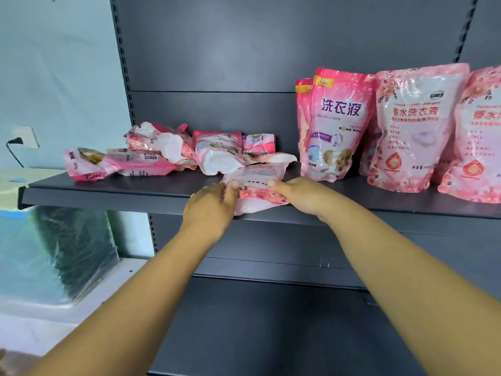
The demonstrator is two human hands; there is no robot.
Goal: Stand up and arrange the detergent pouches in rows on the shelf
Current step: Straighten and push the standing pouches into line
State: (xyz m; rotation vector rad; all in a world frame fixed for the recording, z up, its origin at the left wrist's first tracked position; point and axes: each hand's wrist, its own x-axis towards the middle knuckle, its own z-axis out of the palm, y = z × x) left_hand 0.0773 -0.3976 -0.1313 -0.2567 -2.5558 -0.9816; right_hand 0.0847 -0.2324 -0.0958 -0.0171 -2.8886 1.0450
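Hands are clamping one pink pouch point(256, 185) lying flat at the front edge of the shelf point(108, 187), its lower end overhanging that edge: the left hand point(210, 206) is gripping its left side, the right hand point(303, 195) its right. Crinkled pink film with flower print is showing between them. Fallen pouches point(173, 151) are lying heaped toward the shelf's left end; standing pouches point(336, 123) are lining its right.
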